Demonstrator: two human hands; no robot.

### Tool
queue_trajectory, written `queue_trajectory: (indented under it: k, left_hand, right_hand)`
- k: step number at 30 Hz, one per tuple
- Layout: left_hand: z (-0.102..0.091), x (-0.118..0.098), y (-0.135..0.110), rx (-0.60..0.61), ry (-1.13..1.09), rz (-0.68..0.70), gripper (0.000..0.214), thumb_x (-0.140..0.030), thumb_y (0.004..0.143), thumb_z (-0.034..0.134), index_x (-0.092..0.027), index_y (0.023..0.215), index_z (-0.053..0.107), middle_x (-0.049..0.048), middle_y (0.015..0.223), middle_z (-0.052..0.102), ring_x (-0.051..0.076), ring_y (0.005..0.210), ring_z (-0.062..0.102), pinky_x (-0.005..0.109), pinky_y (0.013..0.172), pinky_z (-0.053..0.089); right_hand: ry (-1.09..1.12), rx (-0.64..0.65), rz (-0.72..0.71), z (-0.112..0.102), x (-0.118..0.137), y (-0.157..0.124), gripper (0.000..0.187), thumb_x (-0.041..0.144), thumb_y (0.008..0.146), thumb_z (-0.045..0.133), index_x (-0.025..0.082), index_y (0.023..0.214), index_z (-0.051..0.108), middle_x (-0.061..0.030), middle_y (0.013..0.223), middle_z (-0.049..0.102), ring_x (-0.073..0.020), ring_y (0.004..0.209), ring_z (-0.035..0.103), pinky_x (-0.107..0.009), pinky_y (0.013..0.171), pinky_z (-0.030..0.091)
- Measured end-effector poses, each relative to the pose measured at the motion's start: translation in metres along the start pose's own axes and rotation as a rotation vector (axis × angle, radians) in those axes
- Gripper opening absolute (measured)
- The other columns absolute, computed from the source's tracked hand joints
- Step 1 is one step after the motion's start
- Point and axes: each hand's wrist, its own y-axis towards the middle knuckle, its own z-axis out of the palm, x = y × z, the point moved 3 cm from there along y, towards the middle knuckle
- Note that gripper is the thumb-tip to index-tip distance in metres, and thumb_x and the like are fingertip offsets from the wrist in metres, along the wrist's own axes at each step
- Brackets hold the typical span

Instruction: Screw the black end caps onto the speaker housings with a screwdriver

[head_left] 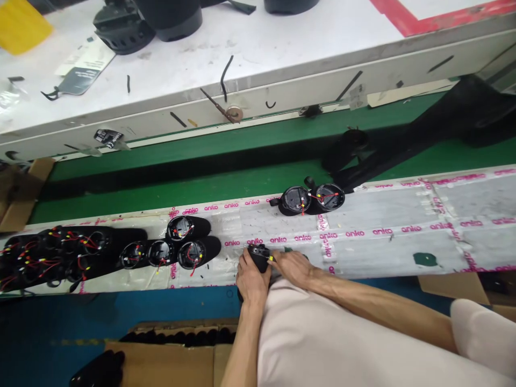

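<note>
My left hand [252,277] is wrapped around a black cylindrical housing [258,259] near the front edge of the bench, close to my body. The housing's open end faces up. My right hand [293,267] is at its right side, fingers closed by a small yellow wire connector [271,258] at the rim. The fingertips are small and partly hidden, but they seem to pinch the connector. To the left stand several similar housings [191,253], open ends up, with red wires and small connectors showing. Two more housings [296,200] stand together farther back, to the right.
The narrow bench [371,252] is covered in film and pink-printed tape. A dark green patch [424,259] lies on its right part. Behind runs a white worktable [258,59] with black parts. A person's dark-clothed leg [419,129] reaches the bench. Cardboard boxes [169,365] stand below.
</note>
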Motion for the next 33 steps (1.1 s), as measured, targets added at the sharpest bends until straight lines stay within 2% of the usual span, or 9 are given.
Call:
queue_trajectory:
  k: [7, 11, 17, 23, 26, 30, 33]
  left_hand:
    - [-0.001, -0.001, 0.001, 0.012, 0.003, -0.005, 0.081, -0.046, 0.083, 0.067, -0.009, 0.148, 0.034, 0.0197, 0.126, 0.06, 0.035, 0.113, 0.063, 0.041, 0.084, 0.054]
    - [-0.001, -0.003, 0.001, 0.019, -0.007, -0.011, 0.081, -0.047, 0.085, 0.066, -0.01, 0.149, 0.033, 0.0198, 0.126, 0.059, 0.035, 0.115, 0.062, 0.042, 0.084, 0.054]
    - [-0.009, -0.001, 0.002, 0.073, -0.076, 0.039, 0.084, -0.039, 0.082, 0.07, -0.009, 0.15, 0.032, 0.0225, 0.133, 0.058, 0.036, 0.12, 0.061, 0.045, 0.091, 0.053]
    - [-0.014, 0.022, 0.019, 0.194, -0.251, 0.064, 0.083, -0.043, 0.075, 0.077, -0.018, 0.146, 0.041, 0.0135, 0.137, 0.064, 0.028, 0.125, 0.063, 0.036, 0.099, 0.051]
    - [-0.012, 0.027, 0.023, 0.201, -0.298, 0.023, 0.079, -0.044, 0.079, 0.074, -0.021, 0.146, 0.04, 0.0106, 0.139, 0.064, 0.025, 0.124, 0.064, 0.033, 0.098, 0.051]
    - [-0.011, 0.024, 0.021, 0.181, -0.311, 0.008, 0.078, -0.05, 0.081, 0.071, -0.025, 0.147, 0.039, 0.0076, 0.14, 0.064, 0.022, 0.125, 0.063, 0.03, 0.096, 0.052]
    - [-0.013, 0.015, 0.016, 0.138, -0.261, 0.004, 0.084, -0.049, 0.08, 0.073, -0.022, 0.151, 0.036, 0.0124, 0.139, 0.062, 0.027, 0.125, 0.062, 0.035, 0.096, 0.052]
  right_hand:
    - [-0.021, 0.024, 0.002, 0.002, 0.004, 0.005, 0.041, 0.042, 0.107, 0.033, 0.013, 0.124, 0.058, -0.0168, 0.095, 0.076, -0.0298, 0.095, 0.074, -0.035, 0.08, 0.052]
    - [-0.028, 0.023, -0.008, 0.002, 0.002, 0.011, 0.04, 0.041, 0.107, 0.036, 0.013, 0.124, 0.059, -0.0175, 0.094, 0.076, -0.0303, 0.096, 0.074, -0.034, 0.079, 0.052]
    - [-0.032, 0.019, -0.043, 0.001, -0.002, 0.01, 0.038, 0.041, 0.106, 0.042, 0.013, 0.12, 0.062, -0.0157, 0.093, 0.077, -0.0301, 0.091, 0.075, -0.033, 0.077, 0.052]
    - [-0.014, -0.038, -0.079, 0.012, -0.007, 0.014, 0.038, 0.042, 0.107, 0.039, 0.014, 0.121, 0.061, -0.0154, 0.096, 0.076, -0.0307, 0.091, 0.074, -0.035, 0.077, 0.051]
    - [0.017, -0.064, -0.126, 0.011, -0.01, 0.016, 0.035, 0.042, 0.107, 0.042, 0.016, 0.119, 0.062, -0.0134, 0.1, 0.076, -0.0285, 0.093, 0.074, -0.034, 0.081, 0.051]
    - [0.07, -0.162, -0.124, -0.002, -0.01, 0.01, 0.037, 0.041, 0.109, 0.037, 0.017, 0.129, 0.057, -0.0135, 0.115, 0.073, -0.0254, 0.106, 0.071, -0.033, 0.088, 0.048]
    - [0.088, -0.211, -0.053, -0.009, -0.007, 0.004, 0.041, 0.041, 0.109, 0.032, 0.014, 0.129, 0.056, -0.0148, 0.107, 0.075, -0.0266, 0.099, 0.072, -0.033, 0.082, 0.049]
